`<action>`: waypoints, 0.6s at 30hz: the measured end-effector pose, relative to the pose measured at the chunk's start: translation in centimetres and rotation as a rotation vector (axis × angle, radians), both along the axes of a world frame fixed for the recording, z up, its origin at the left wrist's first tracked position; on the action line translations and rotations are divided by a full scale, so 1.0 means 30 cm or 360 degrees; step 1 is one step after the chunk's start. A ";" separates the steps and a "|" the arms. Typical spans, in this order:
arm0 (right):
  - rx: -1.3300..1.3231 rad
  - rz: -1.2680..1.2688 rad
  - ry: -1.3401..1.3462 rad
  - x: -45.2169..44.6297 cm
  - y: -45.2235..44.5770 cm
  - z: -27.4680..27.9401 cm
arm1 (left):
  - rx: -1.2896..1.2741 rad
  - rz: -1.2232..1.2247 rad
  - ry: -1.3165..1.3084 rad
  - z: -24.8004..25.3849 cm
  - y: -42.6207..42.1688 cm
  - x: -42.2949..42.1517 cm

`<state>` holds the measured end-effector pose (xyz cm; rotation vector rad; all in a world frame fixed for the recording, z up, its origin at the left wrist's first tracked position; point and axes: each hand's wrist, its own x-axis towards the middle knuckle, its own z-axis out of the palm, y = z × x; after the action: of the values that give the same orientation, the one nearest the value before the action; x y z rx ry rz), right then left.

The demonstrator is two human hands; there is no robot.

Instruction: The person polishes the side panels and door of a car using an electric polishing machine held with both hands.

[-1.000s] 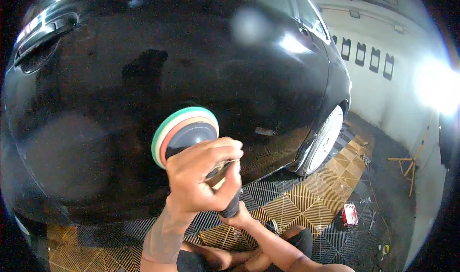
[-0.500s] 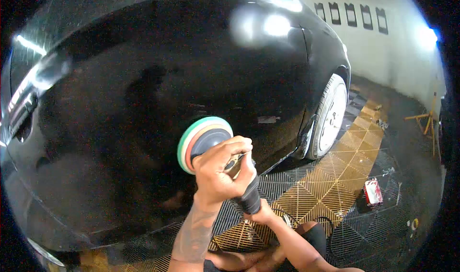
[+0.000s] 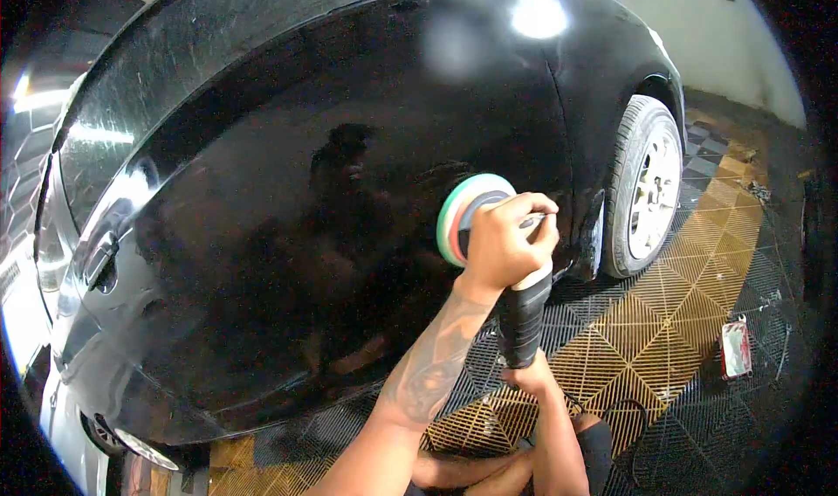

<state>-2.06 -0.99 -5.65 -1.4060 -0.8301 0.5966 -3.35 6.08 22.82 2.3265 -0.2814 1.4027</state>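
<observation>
A car polisher (image 3: 525,321) with a green-edged foam pad (image 3: 451,219) is pressed against the black car door (image 3: 288,260). My left hand (image 3: 508,243), on a tattooed forearm, is closed around the polisher's head just behind the pad. Down at the rear end of its black body, my right hand (image 3: 532,375) grips the tool, its fingers partly hidden. Pale smudges (image 3: 445,171) mark the paint just above the pad. Left of the tool is the door handle (image 3: 103,260).
The front wheel (image 3: 646,186) stands right of the door. Black and yellow grid tiles (image 3: 628,347) cover the floor, with a red and white packet (image 3: 736,349) lying on them. A dark cord (image 3: 642,417) curves near my knee. Another car's wheel (image 3: 103,433) shows at lower left.
The polisher and both hands have shifted right along the door, toward the front wheel. Its body now hangs more upright. My view has also moved, showing more of the car's window.
</observation>
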 end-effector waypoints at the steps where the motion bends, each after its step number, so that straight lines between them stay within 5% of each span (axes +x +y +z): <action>1: -0.0034 -0.0009 0.0043 0.014 0.004 -0.017 | 0.0019 -0.0010 0.0017 0.000 -0.007 0.035; 11: 0.0315 -0.0126 0.0383 0.132 0.048 -0.055 | 0.0118 -0.0030 0.0260 -0.010 -0.043 0.358; 16: 0.0187 -0.0042 0.0287 0.114 0.056 -0.123 | 0.0435 -0.0229 0.0471 -0.041 0.014 0.334; 18: 0.0185 -0.0069 0.0291 0.082 0.069 -0.137 | 0.0510 -0.0263 0.0259 -0.057 0.027 0.292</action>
<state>0.41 1.07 -9.77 -1.2409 -0.6761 0.6236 5.42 6.88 21.12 2.5843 -0.6761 1.1499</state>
